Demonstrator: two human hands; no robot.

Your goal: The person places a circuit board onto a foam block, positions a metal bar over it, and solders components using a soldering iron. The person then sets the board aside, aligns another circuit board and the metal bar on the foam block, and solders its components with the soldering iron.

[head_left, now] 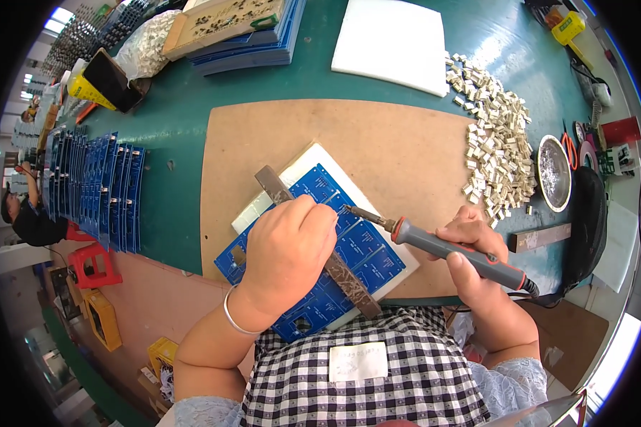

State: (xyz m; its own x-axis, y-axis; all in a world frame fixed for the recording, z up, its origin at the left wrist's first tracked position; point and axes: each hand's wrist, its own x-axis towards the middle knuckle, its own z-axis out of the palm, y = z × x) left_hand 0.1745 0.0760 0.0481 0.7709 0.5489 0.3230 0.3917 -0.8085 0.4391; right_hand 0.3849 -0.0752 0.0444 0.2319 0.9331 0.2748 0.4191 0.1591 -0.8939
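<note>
A blue circuit board panel (pixel 367 249) lies slanted on a white foam pad (pixel 320 158) in front of me. Across the board runs a worn, dark metal bar (pixel 352 288). My left hand (pixel 286 245) is closed above the board and the bar; its fingertips are hidden, so whatever it pinches does not show. In my right hand (pixel 473 245) is a grey and red soldering iron (pixel 441 248), held like a pen. Its tip points left and meets or hovers just over the board, beside my left fingers; I cannot tell whether it touches.
Under the pad is a brown board (pixel 392 135). Small cream components (pixel 495 142) are heaped at right, near a metal bowl (pixel 554 173), orange-handled scissors (pixel 569 148) and another bar (pixel 541 237). Blue boards (pixel 110 185) stand in rows at left. Behind lies white foam (pixel 390 43).
</note>
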